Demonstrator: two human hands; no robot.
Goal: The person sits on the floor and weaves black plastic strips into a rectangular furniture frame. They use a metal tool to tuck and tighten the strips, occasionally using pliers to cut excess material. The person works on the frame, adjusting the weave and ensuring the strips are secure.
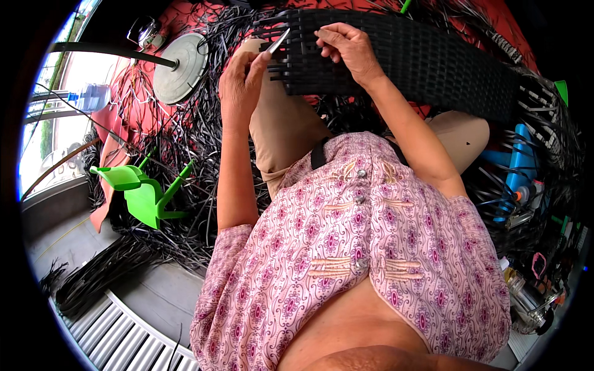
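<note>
while the woven black panel lies across our knees, our left hand has its grip pinched together on a thin silvery blade, its tip at the panel's frayed left edge. our right hand rests on the panel's top, fingers curled onto the weave; whether they clamp a strand we cannot tell. loose black strips cover the floor, with a green plastic piece to our left.

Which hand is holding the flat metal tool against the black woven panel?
The left hand: it grips the flat metal tool at the woven panel edge. The right hand only pinches a strand on top.
</note>
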